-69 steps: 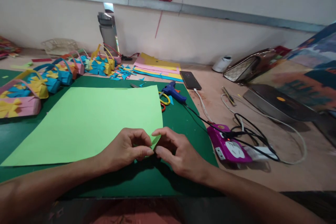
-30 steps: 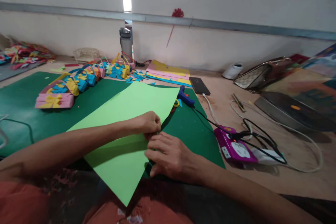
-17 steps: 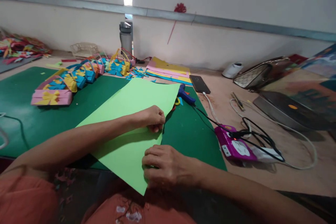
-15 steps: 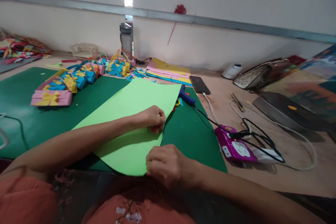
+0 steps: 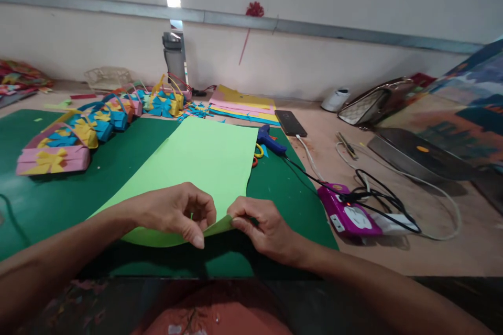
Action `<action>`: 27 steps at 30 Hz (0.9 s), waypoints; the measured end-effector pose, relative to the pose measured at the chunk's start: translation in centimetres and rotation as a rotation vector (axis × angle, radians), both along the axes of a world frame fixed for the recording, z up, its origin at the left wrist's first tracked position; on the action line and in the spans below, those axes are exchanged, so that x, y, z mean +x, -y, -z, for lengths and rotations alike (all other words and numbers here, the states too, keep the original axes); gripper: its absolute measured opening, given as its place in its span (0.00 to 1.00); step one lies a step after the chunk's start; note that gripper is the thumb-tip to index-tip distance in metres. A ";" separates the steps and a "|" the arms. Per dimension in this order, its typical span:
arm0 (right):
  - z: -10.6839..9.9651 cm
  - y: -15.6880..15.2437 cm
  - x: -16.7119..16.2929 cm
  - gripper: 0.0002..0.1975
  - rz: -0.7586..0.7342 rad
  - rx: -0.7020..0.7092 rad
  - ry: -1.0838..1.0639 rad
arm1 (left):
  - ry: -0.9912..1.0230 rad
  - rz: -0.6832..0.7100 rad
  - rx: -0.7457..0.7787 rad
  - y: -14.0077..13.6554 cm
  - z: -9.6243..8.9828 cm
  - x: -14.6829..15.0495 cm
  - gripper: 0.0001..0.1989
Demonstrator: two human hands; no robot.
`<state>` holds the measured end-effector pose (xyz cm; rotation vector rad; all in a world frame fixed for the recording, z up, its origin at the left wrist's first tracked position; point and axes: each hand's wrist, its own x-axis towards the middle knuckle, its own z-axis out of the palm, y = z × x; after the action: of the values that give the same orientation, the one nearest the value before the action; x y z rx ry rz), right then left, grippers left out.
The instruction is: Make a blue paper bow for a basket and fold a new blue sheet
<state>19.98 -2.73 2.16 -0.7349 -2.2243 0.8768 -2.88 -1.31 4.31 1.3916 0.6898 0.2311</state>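
A large light-green sheet of paper or thin foam (image 5: 212, 152) lies over the green mat (image 5: 291, 209), its near edge lifted and curled up. My right hand (image 5: 267, 227) pinches the sheet's near right corner between thumb and bent fingers. Beside it, my left hand (image 5: 181, 214) is at the near edge, fingers curled above and thumb below, loosely gripping the sheet. A blue glue gun (image 5: 271, 141) lies past the sheet's right side. The handles of scissors (image 5: 259, 151) show partly from under the sheet.
Small paper baskets with bows (image 5: 53, 161) stand in a row at left. Stacked coloured sheets (image 5: 243, 104), a phone (image 5: 291, 123) and a bottle (image 5: 175, 57) are at the back. A purple power strip (image 5: 349, 214) with tangled cables and a dark case (image 5: 420, 154) lie at right.
My left hand has moved from the sheet's right side down to its near edge. My right hand is slightly higher, and the near edge is now curled up. The view has shifted right.
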 end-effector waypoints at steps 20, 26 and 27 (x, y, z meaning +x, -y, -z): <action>0.5 -0.5 0.2 0.07 -0.121 0.166 -0.083 | 0.050 0.070 -0.039 -0.7 0.7 0.0 0.07; 0.5 -0.6 0.3 0.07 -0.140 0.163 -0.094 | 0.060 0.092 -0.011 -0.6 0.9 -0.1 0.04; 0.5 -0.6 0.3 0.07 -0.138 0.163 -0.090 | 0.060 0.090 -0.002 -0.5 0.9 -0.1 0.04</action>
<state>20.29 -2.12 1.63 -0.4611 -2.2545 0.7668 -2.95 -0.78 3.41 1.4048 0.5762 0.2007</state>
